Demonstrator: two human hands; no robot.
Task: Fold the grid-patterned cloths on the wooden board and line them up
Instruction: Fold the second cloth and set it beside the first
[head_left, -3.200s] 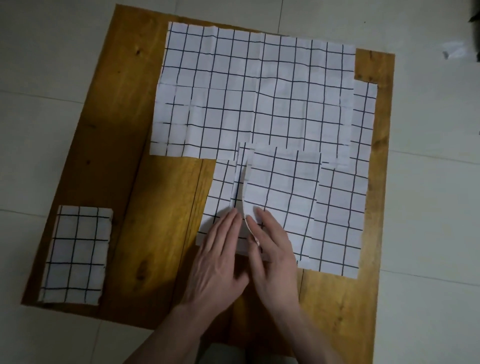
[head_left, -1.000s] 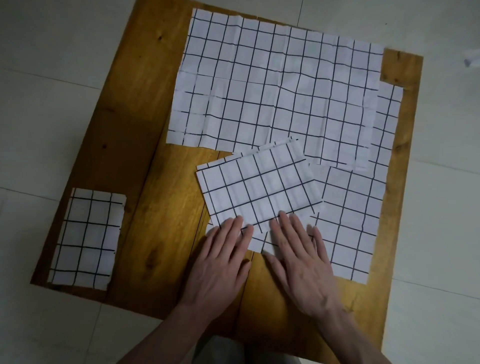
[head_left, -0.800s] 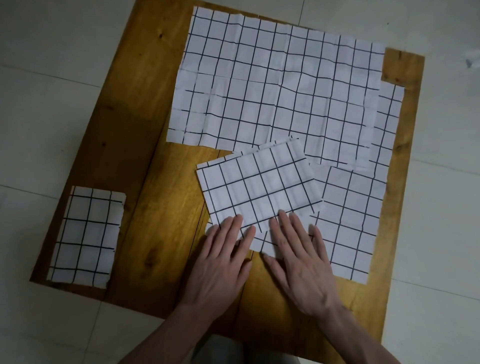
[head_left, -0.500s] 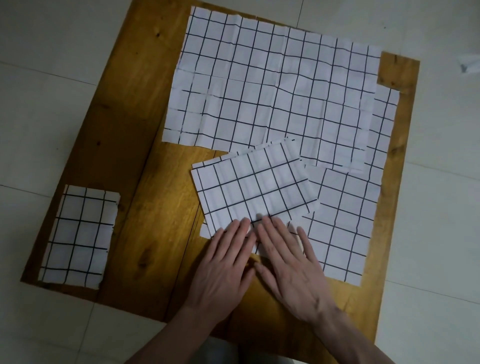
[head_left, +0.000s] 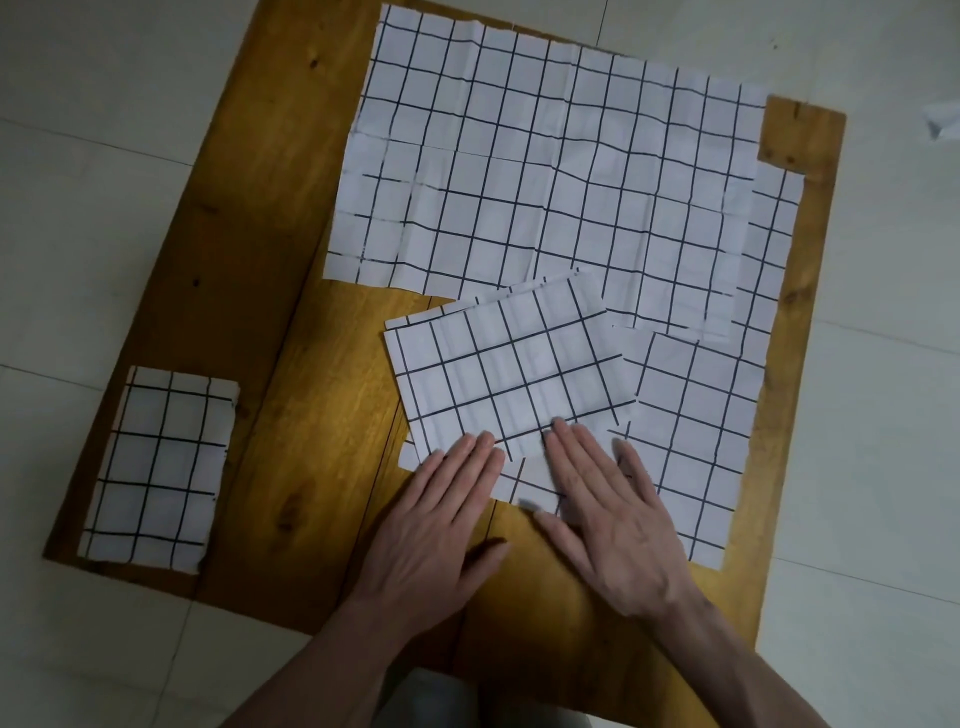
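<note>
A folded grid-patterned cloth (head_left: 509, 374) lies tilted near the middle of the wooden board (head_left: 322, 405). My left hand (head_left: 436, 525) and my right hand (head_left: 608, 519) rest flat side by side on its near edge, fingers together, gripping nothing. A large unfolded grid cloth (head_left: 550, 156) covers the far part of the board. Another flat grid cloth (head_left: 696, 441) lies on the right, partly under the other two. One small folded cloth (head_left: 161, 467) sits at the board's near left corner.
The board lies on a pale tiled floor (head_left: 93, 208). A small white scrap (head_left: 943, 122) is on the floor at the far right. Bare wood shows between the left folded cloth and my hands.
The half-folded cloth was closed over and turned to a tilt. In the last half second my two hands drew slightly apart along its near edge.
</note>
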